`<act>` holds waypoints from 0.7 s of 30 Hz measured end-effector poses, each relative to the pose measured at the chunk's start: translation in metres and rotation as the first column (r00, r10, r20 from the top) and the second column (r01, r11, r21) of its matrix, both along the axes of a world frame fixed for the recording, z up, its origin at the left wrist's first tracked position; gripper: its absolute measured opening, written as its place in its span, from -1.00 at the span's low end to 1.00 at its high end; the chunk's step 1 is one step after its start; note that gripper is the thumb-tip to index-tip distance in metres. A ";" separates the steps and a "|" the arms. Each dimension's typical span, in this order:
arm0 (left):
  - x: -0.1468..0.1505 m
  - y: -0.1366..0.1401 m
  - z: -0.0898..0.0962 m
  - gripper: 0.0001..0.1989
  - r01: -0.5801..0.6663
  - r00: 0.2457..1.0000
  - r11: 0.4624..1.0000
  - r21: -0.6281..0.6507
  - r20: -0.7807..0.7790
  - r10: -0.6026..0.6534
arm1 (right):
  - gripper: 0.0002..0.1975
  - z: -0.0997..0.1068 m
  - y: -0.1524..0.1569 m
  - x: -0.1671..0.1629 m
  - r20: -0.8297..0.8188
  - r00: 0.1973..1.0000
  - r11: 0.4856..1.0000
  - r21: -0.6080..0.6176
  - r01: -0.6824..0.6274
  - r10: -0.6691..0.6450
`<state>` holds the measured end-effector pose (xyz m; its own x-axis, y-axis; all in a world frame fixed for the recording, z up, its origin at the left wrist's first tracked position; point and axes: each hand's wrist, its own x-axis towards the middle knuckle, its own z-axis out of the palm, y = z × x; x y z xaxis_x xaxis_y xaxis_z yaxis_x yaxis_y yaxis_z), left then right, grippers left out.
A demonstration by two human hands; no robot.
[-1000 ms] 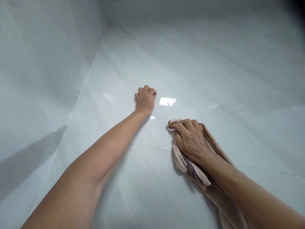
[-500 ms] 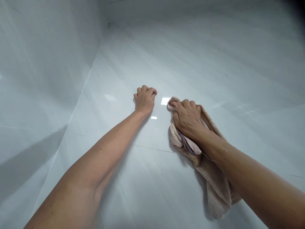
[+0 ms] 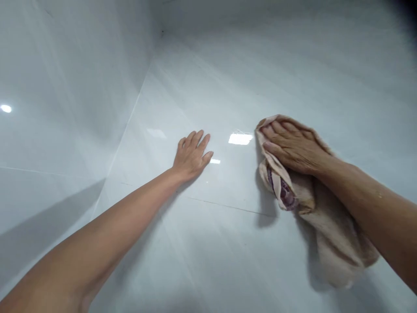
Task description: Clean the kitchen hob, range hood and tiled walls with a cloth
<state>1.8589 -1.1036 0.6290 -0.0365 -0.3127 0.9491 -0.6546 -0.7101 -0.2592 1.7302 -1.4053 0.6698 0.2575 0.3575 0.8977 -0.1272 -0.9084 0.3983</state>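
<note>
My left hand [image 3: 191, 157] rests on the pale glossy tiles [image 3: 211, 243], its fingers spread and nothing in it. To the right, my right hand [image 3: 291, 145] presses a beige fleecy cloth [image 3: 337, 234] against the same tiles. Its fingers lie fairly straight on the cloth, whose folded edge curls around the fingertips and thumb. A purple-patterned patch shows in a fold below the thumb. The rest of the cloth trails down under my right forearm, which hides part of it.
On the left, another tiled surface [image 3: 48, 126] meets this one along a pale seam [image 3: 128, 124]. A thin dark joint line [image 3: 228, 205] runs below my hands. Bright light reflections [image 3: 240, 139] lie between them.
My right hand has moved to the right with the cloth, and its fingers have straightened. My left hand has uncurled into spread fingers and shifted slightly left and down.
</note>
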 end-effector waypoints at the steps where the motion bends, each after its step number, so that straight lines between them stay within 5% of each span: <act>1: 0.006 0.016 -0.010 -0.36 -0.012 0.999 1.000 -0.003 -0.046 0.012 | -0.36 0.006 -0.003 -0.001 0.018 0.999 0.999 0.033 0.026 -0.026; 4: 0.013 0.049 -0.035 -0.25 0.018 0.979 0.999 -0.045 -0.203 -0.027 | -0.35 0.023 0.008 0.004 0.170 0.985 0.979 0.204 0.001 -0.036; 8: -0.007 0.052 -0.054 -0.28 0.251 0.931 0.946 -0.205 -0.215 -0.294 | -0.38 0.044 0.073 0.027 0.218 0.976 0.956 0.290 -0.041 -0.024; 12: -0.037 0.047 -0.061 -0.42 0.529 0.836 0.818 -0.227 -0.027 -0.548 | -0.32 0.063 0.152 0.061 0.151 0.987 0.972 0.222 -0.084 0.051; 17: -0.037 0.067 -0.054 -0.46 0.665 0.668 0.635 -0.394 -0.066 -0.741 | -0.42 0.079 0.247 0.119 0.037 0.974 0.973 0.046 -0.227 0.226; 21: -0.017 0.095 -0.053 -0.44 0.572 0.692 0.637 -0.516 -0.113 -0.713 | -0.58 0.067 0.332 0.159 -0.181 0.848 0.861 -0.010 -0.509 0.499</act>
